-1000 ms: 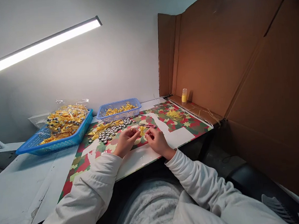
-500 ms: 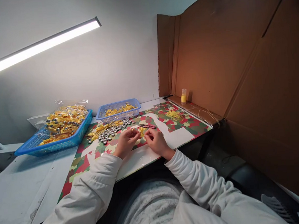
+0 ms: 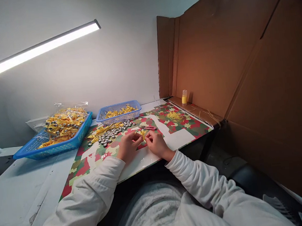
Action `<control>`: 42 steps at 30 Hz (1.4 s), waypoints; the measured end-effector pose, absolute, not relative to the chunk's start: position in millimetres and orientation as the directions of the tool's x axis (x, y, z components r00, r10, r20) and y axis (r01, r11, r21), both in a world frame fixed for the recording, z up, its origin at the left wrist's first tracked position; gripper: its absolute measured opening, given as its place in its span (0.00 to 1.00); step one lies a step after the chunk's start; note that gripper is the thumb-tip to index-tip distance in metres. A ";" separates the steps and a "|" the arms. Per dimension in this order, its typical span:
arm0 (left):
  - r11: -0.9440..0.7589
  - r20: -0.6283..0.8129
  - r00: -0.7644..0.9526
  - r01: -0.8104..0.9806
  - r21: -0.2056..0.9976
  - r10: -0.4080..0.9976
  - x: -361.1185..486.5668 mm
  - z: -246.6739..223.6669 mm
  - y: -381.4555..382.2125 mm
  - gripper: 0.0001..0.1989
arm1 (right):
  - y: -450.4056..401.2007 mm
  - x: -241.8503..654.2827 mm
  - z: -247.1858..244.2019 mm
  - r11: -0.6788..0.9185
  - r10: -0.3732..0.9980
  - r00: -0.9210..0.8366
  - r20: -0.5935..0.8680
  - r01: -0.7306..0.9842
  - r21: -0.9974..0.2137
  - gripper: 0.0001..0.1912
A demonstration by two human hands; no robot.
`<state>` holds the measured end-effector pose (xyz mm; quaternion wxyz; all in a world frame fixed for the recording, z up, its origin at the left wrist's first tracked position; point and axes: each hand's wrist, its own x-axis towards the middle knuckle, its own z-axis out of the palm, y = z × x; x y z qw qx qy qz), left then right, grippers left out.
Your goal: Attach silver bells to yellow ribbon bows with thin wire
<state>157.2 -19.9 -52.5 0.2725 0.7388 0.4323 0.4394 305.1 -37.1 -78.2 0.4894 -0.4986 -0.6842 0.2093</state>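
My left hand (image 3: 129, 146) and my right hand (image 3: 157, 144) meet close together above the table's front part. Both are closed in a pinch on a small yellow ribbon piece (image 3: 143, 133), largely covered by the fingers. Just beyond them lie small pink-handled thread snips (image 3: 150, 128). To the left of my left hand, round silver bells (image 3: 108, 137) are spread in a loose heap. Yellow ribbon pieces with thin cords (image 3: 100, 131) lie alongside the bells.
A light-blue basket (image 3: 99, 119) of yellow pieces stands against the wall. Further left, a larger blue basket (image 3: 49, 152) holds bagged yellow ribbons with bells. Yellow thread scraps (image 3: 175, 116) lie at right. A small yellow-filled bottle (image 3: 184, 98) stands by the cardboard wall (image 3: 214, 59).
My two hands have drawn slightly closer together around the yellow ribbon piece, and the fingers have shifted a little. The view has moved slightly. Other things lie as before.
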 end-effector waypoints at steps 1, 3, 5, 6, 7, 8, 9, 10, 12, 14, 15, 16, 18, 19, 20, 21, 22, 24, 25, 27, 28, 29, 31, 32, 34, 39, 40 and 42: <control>-0.479 0.412 0.244 0.406 0.779 0.878 157.5 -52.7 -20.2 0.09 | -36.5 305.1 -78.4 0.410 0.890 -0.025 0.455 0.479 -0.776 0.07; -0.480 0.410 0.250 0.420 0.771 0.877 158.0 -53.7 -20.3 0.09 | -35.6 305.2 -78.7 0.401 0.896 -0.028 0.443 0.482 -0.779 0.07; -0.480 0.408 0.253 0.435 0.762 0.877 158.2 -55.4 -20.0 0.09 | -35.1 305.2 -79.1 0.391 0.901 -0.029 0.433 0.486 -0.781 0.07; -0.480 0.407 0.256 0.441 0.758 0.877 158.2 -56.4 -19.8 0.09 | -34.9 305.2 -79.2 0.388 0.902 -0.030 0.430 0.489 -0.781 0.08; -0.481 0.405 0.260 0.446 0.755 0.877 158.2 -57.3 -19.5 0.09 | -34.9 305.2 -79.3 0.386 0.903 -0.031 0.428 0.492 -0.780 0.08; -0.482 0.402 0.266 0.450 0.752 0.876 158.1 -58.1 -19.3 0.09 | -34.8 305.2 -79.3 0.385 0.904 -0.032 0.427 0.495 -0.779 0.08; -0.484 0.401 0.273 0.454 0.748 0.875 158.0 -58.8 -19.1 0.09 | -34.8 305.1 -79.3 0.384 0.905 -0.033 0.425 0.497 -0.778 0.07; -0.488 0.402 0.279 0.458 0.743 0.872 157.9 -59.2 -19.0 0.09 | -34.7 305.1 -79.3 0.382 0.906 -0.035 0.422 0.498 -0.779 0.07; -0.501 0.411 0.288 0.465 0.730 0.865 157.8 -59.3 -18.9 0.08 | -34.4 304.9 -79.3 0.379 0.908 -0.038 0.417 0.499 -0.780 0.07; -0.515 0.423 0.294 0.472 0.715 0.857 158.1 -58.4 -19.1 0.08 | -34.1 304.8 -79.3 0.380 0.907 -0.041 0.419 0.505 -0.775 0.07; -0.519 0.426 0.296 0.474 0.711 0.855 158.3 -57.8 -19.2 0.08 | -34.0 304.8 -79.4 0.383 0.905 -0.041 0.423 0.512 -0.769 0.07; -0.520 0.426 0.299 0.474 0.711 0.854 158.5 -57.1 -19.4 0.08 | -33.8 304.9 -79.4 0.385 0.903 -0.042 0.427 0.520 -0.763 0.07; -0.520 0.418 0.310 0.466 0.716 0.854 159.1 -55.9 -19.8 0.07 | -33.7 305.0 -79.5 0.380 0.903 -0.040 0.427 0.536 -0.754 0.07; -0.519 0.413 0.317 0.462 0.719 0.854 159.3 -55.5 -20.1 0.07 | -33.6 305.1 -79.6 0.375 0.905 -0.038 0.423 0.542 -0.752 0.07; -0.521 0.412 0.322 0.460 0.719 0.853 159.6 -55.1 -20.5 0.07 | -33.5 305.3 -79.7 0.369 0.908 -0.035 0.419 0.544 -0.754 0.07; -0.524 0.414 0.323 0.463 0.715 0.851 159.8 -54.8 -21.0 0.07 | -33.4 305.3 -79.8 0.364 0.910 -0.033 0.413 0.542 -0.757 0.07; -0.527 0.420 0.320 0.471 0.707 0.849 160.1 -54.5 -21.7 0.07 | -33.3 305.4 -79.8 0.361 0.912 -0.033 0.409 0.537 -0.762 0.07; -0.529 0.435 0.301 0.497 0.688 0.849 160.7 -53.9 -23.3 0.07 | -33.2 305.3 -79.9 0.365 0.913 -0.038 0.406 0.522 -0.771 0.07; -0.527 0.443 0.287 0.509 0.680 0.849 161.0 -53.5 -24.3 0.07 | -33.2 305.2 -79.8 0.369 0.912 -0.040 0.407 0.513 -0.775 0.07; -0.527 0.460 0.266 0.527 0.667 0.847 161.7 -52.4 -26.3 0.08 | -33.5 305.0 -79.5 0.376 0.911 -0.042 0.411 0.494 -0.784 0.07; -0.532 0.468 0.262 0.529 0.662 0.844 162.0 -51.8 -27.2 0.08 | -33.8 304.9 -79.4 0.378 0.910 -0.041 0.412 0.484 -0.789 0.07; -0.539 0.478 0.261 0.530 0.655 0.839 162.2 -51.2 -27.9 0.09 | -34.2 304.9 -79.2 0.379 0.911 -0.039 0.411 0.475 -0.794 0.07; -0.553 0.494 0.267 0.534 0.639 0.828 162.5 -50.3 -28.7 0.10 | -35.0 304.9 -78.9 0.379 0.911 -0.036 0.410 0.461 -0.802 0.07; -0.559 0.500 0.268 0.537 0.632 0.823 162.4 -50.0 -28.6 0.10 | -35.4 304.9 -78.7 0.382 0.911 -0.038 0.411 0.457 -0.803 0.07; -0.568 0.510 0.272 0.544 0.618 0.816 161.6 -49.9 -27.9 0.10 | -36.2 305.0 -78.4 0.393 0.907 -0.048 0.419 0.454 -0.799 0.07; -0.560 0.484 0.290 0.532 0.635 0.825 157.3 -50.4 -22.6 0.11 | -37.2 305.1 -77.8 0.420 0.895 -0.080 0.439 0.483 -0.768 0.06; -0.555 0.471 0.298 0.522 0.648 0.830 156.4 -50.3 -21.4 0.12 | -37.1 305.1 -77.9 0.426 0.892 -0.086 0.444 0.493 -0.759 0.06; -0.547 0.448 0.315 0.502 0.670 0.837 155.0 -50.0 -19.3 0.13 | -36.6 304.9 -78.4 0.439 0.885 -0.101 0.454 0.506 -0.742 0.05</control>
